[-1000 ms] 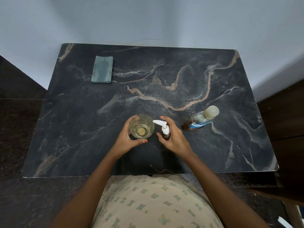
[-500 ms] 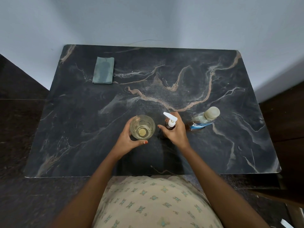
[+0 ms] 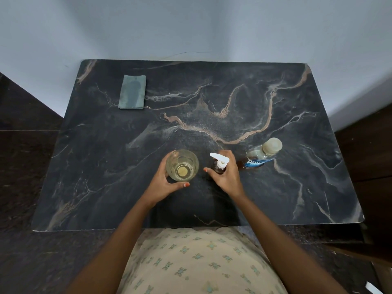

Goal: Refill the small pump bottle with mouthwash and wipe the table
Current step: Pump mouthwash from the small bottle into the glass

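Observation:
A clear drinking glass (image 3: 182,165) with a little pale liquid stands near the front middle of the dark marble table (image 3: 275,187). My left hand (image 3: 164,185) grips it from the near side. Just right of it stands the small brown pump bottle (image 3: 219,165) with a white pump head, its spout pointing up-left. My right hand (image 3: 228,177) is wrapped round its body. The mouthwash bottle (image 3: 262,154) with a blue label and pale cap stands to the right of that hand, capped.
A folded grey-green cloth (image 3: 133,92) lies at the table's back left corner. The table sits against a pale wall. Dark flooring lies to the left, and dark wooden furniture stands at the right edge.
My right hand has carried the pump bottle away from me and set it closer to the mouthwash bottle, with the spout swung round. The left hand and glass have stayed put.

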Motion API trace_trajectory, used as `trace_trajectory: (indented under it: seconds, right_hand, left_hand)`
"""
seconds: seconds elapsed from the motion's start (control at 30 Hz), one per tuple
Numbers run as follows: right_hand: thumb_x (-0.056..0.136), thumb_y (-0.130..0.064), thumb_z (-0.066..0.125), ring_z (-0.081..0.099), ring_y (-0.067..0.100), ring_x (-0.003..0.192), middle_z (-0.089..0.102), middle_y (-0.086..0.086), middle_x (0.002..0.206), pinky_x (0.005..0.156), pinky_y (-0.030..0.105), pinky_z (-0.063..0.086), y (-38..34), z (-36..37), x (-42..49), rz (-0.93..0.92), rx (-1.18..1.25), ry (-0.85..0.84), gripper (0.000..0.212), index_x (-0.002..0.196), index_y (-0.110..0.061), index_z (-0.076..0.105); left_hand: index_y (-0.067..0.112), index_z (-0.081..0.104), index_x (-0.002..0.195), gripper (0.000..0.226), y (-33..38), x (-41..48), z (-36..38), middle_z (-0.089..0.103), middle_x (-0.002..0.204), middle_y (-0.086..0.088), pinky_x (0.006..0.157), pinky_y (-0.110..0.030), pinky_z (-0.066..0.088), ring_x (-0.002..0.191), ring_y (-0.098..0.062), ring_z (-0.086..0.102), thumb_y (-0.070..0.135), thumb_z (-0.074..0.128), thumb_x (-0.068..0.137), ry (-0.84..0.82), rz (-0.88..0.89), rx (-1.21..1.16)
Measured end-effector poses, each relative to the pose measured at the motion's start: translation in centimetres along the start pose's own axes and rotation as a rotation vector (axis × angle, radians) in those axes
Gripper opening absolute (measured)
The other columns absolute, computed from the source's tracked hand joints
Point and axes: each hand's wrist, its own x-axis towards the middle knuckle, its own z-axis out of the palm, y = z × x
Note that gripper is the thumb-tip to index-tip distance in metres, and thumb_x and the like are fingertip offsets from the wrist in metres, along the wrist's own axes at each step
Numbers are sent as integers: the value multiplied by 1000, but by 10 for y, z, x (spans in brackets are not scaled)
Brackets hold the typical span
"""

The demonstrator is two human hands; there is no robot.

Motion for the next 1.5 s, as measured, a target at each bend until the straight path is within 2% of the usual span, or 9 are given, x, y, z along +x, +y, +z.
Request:
trace_trajectory:
  seconds: [0.23, 0.47, 0.67, 0.8, 1.0, 1.1, 1.23, 1.37, 1.5]
  right_hand:
    - [58, -19, 85, 37, -2, 103, 44, -12, 109, 89, -3, 26, 4, 1, -14, 101, -24, 108, 70, 116, -16, 46]
    - [63, -18, 82, 45, 6, 101, 40, -8, 107, 90, 19, 41, 10, 6, -26, 181, -37, 139, 57, 108, -14, 47]
    - [65, -7, 79, 51, -3, 86, 47, -20, 93, 77, 7, 42, 10, 6, -21, 144, 12, 185, 48, 95, -26, 47]
    - [65, -3, 78, 52, -4, 91, 49, -14, 95, 80, 6, 42, 9, 7, -10, 116, 39, 171, 48, 96, -27, 50]
    - [67, 0, 76, 48, -5, 83, 51, 2, 98, 79, -2, 35, -4, 11, 37, 119, 34, 182, 40, 102, -4, 59]
    - [68, 3, 75, 50, -7, 84, 50, 4, 99, 77, -4, 35, -12, 13, 67, 113, 52, 194, 39, 104, -1, 59]
    - [70, 6, 71, 56, 5, 96, 51, 5, 106, 91, 15, 44, -18, 22, 110, 149, 142, 187, 44, 111, -3, 56]
    - [74, 10, 65, 54, 20, 107, 51, 5, 113, 97, 30, 45, -16, 34, 153, 177, 149, 122, 49, 119, -4, 50]
    - [77, 13, 60, 53, 27, 113, 51, 12, 123, 100, 41, 44, -16, 45, 190, 197, 151, 70, 55, 126, -6, 44]
  left_hand:
    - [47, 16, 129, 108, -5, -4, 8, 27, 133, 27, 92, 3, 27, 118, 24, 31, 23, 85, 49, 14, 2, 73]
    - [40, 27, 127, 101, -10, -3, 29, 40, 122, 32, 86, 5, 28, 110, 24, 38, 18, 89, 51, 254, -9, 118]
    - [56, 35, 111, 90, -7, -3, 29, 52, 107, 29, 77, 5, 33, 100, 23, 47, 18, 89, 51, 335, -42, 145]
    - [47, 36, 117, 89, -4, 4, 24, 53, 109, 27, 78, 5, 34, 100, 21, 48, 21, 88, 51, 333, -59, 150]
    - [61, 31, 112, 93, 12, 37, 6, 48, 110, 31, 79, 7, 31, 101, 26, 43, 21, 88, 52, 396, -21, 173]
    - [42, 35, 121, 89, 21, 63, -6, 48, 110, 27, 77, 8, 30, 97, 22, 44, 23, 88, 52, 427, -19, 162]
    - [32, 34, 128, 93, 30, 99, -25, 47, 119, 17, 89, -9, 33, 111, 1, 45, 21, 88, 52, 454, -9, 122]
    - [42, 33, 122, 90, 39, 138, -44, 48, 114, 26, 80, 5, 32, 102, 17, 46, 24, 88, 52, 450, 29, 134]
    - [30, 36, 127, 91, 44, 176, -60, 49, 117, 18, 84, -1, 34, 108, 2, 48, 23, 88, 53, 473, 20, 139]
